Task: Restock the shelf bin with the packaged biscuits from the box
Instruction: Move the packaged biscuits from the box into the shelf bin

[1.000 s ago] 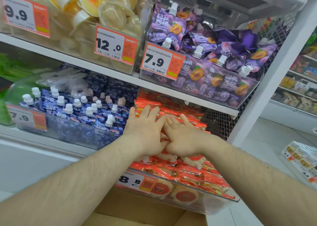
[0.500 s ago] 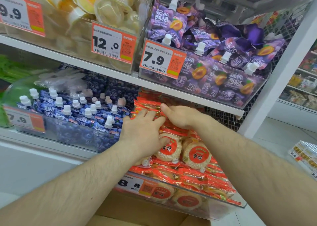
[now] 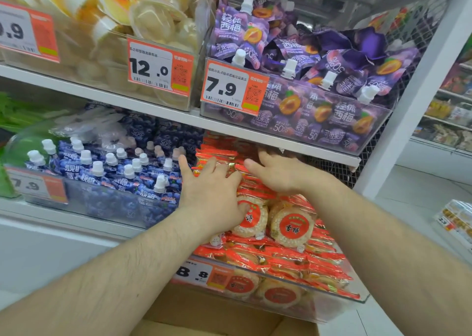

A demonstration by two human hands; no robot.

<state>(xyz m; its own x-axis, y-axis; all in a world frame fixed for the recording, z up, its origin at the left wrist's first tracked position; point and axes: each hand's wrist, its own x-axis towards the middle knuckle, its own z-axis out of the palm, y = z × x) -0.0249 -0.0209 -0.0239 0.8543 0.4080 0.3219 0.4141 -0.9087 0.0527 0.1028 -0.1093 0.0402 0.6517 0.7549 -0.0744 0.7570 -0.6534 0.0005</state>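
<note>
Your left hand (image 3: 212,190) and right hand (image 3: 278,173) lie flat, fingers spread, on the rice cracker packs (image 3: 292,227). Blue jelly pouches (image 3: 122,172) sit at nine o'clock; the shelf (image 3: 255,134) hangs close at twelve.

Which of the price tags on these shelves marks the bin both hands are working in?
The 8.8 tag, on the front of the clear bin of red biscuit packs. The 12.0 tag and the 7.9 tag hang on the shelf above.

We see glossy, crinkled red foil-like wrappers on the biscuits (image 3: 291,227), lying in a clear, smooth plastic bin (image 3: 332,307). Below the bin, the box (image 3: 204,315) looks like matt brown cardboard.
</note>
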